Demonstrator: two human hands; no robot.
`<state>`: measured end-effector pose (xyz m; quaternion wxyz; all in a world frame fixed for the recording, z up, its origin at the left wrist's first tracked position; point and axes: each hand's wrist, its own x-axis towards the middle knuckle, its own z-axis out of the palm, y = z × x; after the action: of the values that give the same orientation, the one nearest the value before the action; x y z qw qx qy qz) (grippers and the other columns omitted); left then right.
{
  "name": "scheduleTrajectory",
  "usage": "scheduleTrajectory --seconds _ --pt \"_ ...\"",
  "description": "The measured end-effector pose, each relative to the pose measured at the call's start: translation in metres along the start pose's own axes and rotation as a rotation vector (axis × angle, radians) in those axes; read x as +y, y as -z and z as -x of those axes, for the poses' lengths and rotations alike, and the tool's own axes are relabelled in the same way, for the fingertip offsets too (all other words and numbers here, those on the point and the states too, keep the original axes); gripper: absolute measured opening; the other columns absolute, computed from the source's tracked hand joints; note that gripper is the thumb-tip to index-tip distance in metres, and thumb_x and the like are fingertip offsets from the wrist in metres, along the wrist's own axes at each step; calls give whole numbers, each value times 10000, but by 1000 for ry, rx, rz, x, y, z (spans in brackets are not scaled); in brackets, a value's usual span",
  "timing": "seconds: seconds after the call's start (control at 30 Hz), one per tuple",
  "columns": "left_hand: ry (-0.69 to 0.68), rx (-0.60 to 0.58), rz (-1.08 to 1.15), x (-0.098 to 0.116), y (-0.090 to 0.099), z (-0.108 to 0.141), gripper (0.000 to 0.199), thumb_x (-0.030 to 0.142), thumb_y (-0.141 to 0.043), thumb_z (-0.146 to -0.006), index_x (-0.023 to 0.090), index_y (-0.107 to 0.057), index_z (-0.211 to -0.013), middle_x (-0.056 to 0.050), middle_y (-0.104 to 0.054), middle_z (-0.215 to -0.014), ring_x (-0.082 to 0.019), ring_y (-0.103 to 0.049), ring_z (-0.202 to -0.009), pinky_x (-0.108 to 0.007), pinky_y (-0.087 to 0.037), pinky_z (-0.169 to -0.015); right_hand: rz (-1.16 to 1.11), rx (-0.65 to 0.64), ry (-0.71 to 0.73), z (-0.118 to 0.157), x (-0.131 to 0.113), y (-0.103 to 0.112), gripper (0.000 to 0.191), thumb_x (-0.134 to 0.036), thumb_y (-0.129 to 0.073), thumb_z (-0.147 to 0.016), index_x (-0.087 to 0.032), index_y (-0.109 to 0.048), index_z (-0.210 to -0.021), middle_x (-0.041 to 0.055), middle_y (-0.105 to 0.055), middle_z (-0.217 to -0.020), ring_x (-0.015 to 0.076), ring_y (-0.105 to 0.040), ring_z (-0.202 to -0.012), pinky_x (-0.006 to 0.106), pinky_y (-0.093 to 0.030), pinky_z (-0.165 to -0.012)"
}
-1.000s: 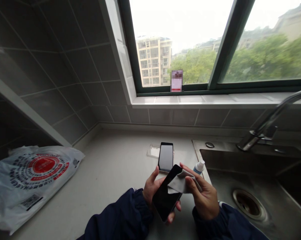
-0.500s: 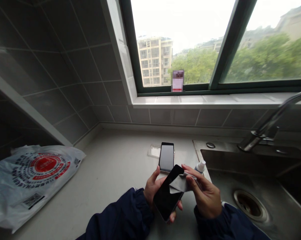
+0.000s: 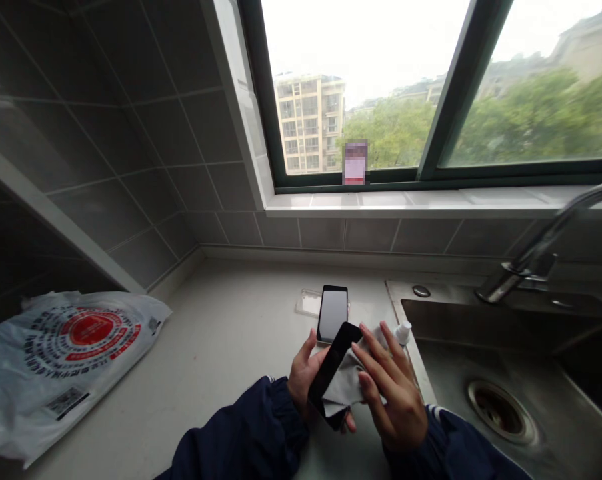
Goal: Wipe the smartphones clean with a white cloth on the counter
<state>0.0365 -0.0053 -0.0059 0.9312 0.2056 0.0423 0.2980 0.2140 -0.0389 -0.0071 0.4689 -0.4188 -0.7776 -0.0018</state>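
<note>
A black phone (image 3: 331, 367) lies tilted in my left hand (image 3: 305, 373), whose thumb is at its left edge and whose fingertips show below its right edge. On the phone's screen lies a grey cloth (image 3: 344, 381) with a zigzag edge. My right hand (image 3: 393, 393) presses the cloth against the phone, its fingers stretched out and slightly spread. Just beyond, a second phone (image 3: 333, 313) with a pale screen rests on the counter, beside a clear phone case (image 3: 308, 302). A small white-capped bottle (image 3: 403, 332) stands partly hidden behind my right hand.
A white plastic bag (image 3: 91, 360) with red and black print lies on the counter (image 3: 221, 333) at the left. On the right are a metal sink (image 3: 511, 353) and a curved faucet (image 3: 511, 273). A window is above the back wall.
My right hand has gone from pinching the cloth to lying with outstretched fingers over it. The cloth has spread down and left across the screen. The held phone has shifted slightly.
</note>
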Motion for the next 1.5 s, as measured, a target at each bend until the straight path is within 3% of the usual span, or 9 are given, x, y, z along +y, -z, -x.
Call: scheduleTrajectory --seconds 0.1,0.3,0.53,0.67,0.87,1.0,1.1,1.23,1.5 --pt "-26 50 33 0 0 1 815 728 -224 -863 203 -295 -1481 -247 -514 -1330 -382 -638 -980 -488 -515 -650 1 -62 23 3 -2 -2 474 -195 -473 -916 -233 -505 -1387 67 -353 -1531 384 -220 -1435 637 -320 -1082" --pt "-210 211 50 -3 -3 -3 693 622 -314 -914 176 -409 -1436 -200 -574 -1302 -332 -619 -1064 -480 -414 -911 51 -120 90 4 -7 -6 483 -195 -489 -920 -203 -479 -1402 111 -340 -1533 391 -231 -1429 632 -320 -1077" --pt "-242 244 47 -2 -1 -4 695 625 -373 -896 177 -436 -1423 -197 -591 -1286 -322 -631 -1041 -451 -421 -907 62 -107 107 3 -8 -8 454 -169 -532 -894 -185 -541 -1347 130 -352 -1524 392 -274 -1414 605 -348 -1073" --pt "-267 255 60 -1 -2 -5 693 614 -365 -905 151 -441 -1415 -206 -593 -1276 -331 -623 -1051 -462 -419 -907 24 -68 97 3 -10 -7 461 -147 -563 -879 -194 -543 -1337 133 -439 -1465 373 -356 -1376 582 -386 -1062" --pt "-300 310 86 -1 -5 -6 696 611 -381 -903 123 -455 -1394 -204 -619 -1225 -337 -626 -1031 -470 -428 -896 -86 16 32 4 -13 -7 353 -144 -623 -856 -226 -631 -1199 116 -598 -1164 284 -595 -1114 419 -552 -901" --pt "-325 344 78 -2 -6 -7 684 604 -408 -897 133 -461 -1389 -194 -633 -1200 -334 -634 -1011 -467 -436 -889 -190 4 -30 6 -12 -8 279 -145 -602 -875 -216 -647 -1141 103 -596 -1055 230 -644 -966 327 -590 -782" --pt "-344 334 62 -2 -6 -6 675 598 -411 -898 143 -460 -1394 -190 -632 -1208 -334 -633 -1014 -469 -440 -891 -219 12 -52 6 -12 -9 311 -138 -595 -882 -216 -631 -1181 110 -597 -1101 236 -640 -1005 329 -591 -806" --pt "-332 313 73 -1 -7 -5 686 599 -407 -899 135 -451 -1402 -200 -619 -1228 -339 -625 -1039 -476 -441 -899 -198 -10 -33 5 -13 -10 437 -113 -576 -889 -209 -556 -1315 128 -556 -1302 278 -568 -1194 399 -542 -961" --pt "-333 359 36 -2 -7 -6 674 575 -362 -925 129 -405 -1428 -183 -667 -1141 -305 -657 -994 -445 -483 -870 -155 -127 -51 10 -9 -14 610 -137 -482 -931 -185 -292 -1509 126 -286 -1554 309 -332 -1406 495 -383 -1116"
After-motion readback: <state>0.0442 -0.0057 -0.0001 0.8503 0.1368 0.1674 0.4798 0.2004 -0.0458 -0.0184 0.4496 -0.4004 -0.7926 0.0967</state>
